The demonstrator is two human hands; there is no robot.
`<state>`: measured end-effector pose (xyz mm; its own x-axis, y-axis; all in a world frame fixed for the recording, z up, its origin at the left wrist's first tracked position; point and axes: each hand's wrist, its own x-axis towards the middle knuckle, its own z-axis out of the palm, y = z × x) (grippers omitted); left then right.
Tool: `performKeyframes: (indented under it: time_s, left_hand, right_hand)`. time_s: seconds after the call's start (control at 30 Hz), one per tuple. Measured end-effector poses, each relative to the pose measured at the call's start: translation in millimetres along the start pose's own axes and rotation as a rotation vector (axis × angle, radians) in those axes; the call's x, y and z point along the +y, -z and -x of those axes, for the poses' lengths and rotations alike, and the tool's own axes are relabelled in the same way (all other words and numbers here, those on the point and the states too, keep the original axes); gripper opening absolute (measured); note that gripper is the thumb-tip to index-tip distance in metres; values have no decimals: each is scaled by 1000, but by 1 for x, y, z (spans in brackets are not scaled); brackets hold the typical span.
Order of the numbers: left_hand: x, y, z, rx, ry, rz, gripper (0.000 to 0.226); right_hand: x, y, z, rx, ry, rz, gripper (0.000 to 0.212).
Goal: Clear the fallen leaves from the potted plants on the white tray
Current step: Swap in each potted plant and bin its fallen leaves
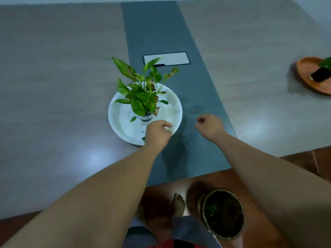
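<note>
1. Head view, centre of the frame: a round white tray sits on a grey wooden table, partly over the darker grey strip that runs up the middle of the table.
2. A potted plant stands in the tray, its leaves green with yellow and brown patches; its small pot is near the tray's lower middle.
3. Loose leaves lie on the tray: one small green leaf just left of the pot, another dark leaf to the right of the plant, and a dark scrap at the lower rim beside the left wrist.
4. The left hand is over the tray's lower right rim, fingers curled down toward it (whether it has hold of anything cannot be told).
5. The right hand hovers over the grey strip, right of the tray and apart from it, fingers loosely curled in; nothing is visible in it.
6. Lower right of the frame: a dark woven basket stands on the brown floor, with green bits inside, next to a bare foot.
7. Right edge: an orange tray carries another plant in a black pot.
8. Above the plant, a white rectangular panel lies in the strip.
</note>
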<state>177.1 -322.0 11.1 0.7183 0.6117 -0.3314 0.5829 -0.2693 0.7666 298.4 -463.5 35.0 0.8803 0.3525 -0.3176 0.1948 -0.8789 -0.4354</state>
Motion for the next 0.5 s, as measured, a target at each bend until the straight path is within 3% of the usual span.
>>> performKeyframes:
  time_s: [0.13, 0.27, 0.43, 0.5]
  left_hand:
    - [-28, 22, 4, 226, 136, 105, 13]
    - [-48, 34, 4, 340, 166, 33, 29]
    - [-57, 42, -13, 271, 170, -143, 56]
    - [-60, 44, -24, 195, 113, -224, 57]
  right_hand:
    - [-29, -17, -28, -82, 131, -13, 30]
    - [-43, -30, -50, -157, 279, 28, 40]
    - [-61, -43, -76, -176, 513, 215, 49]
    - [-67, -48, -87, -209, 596, 281, 53]
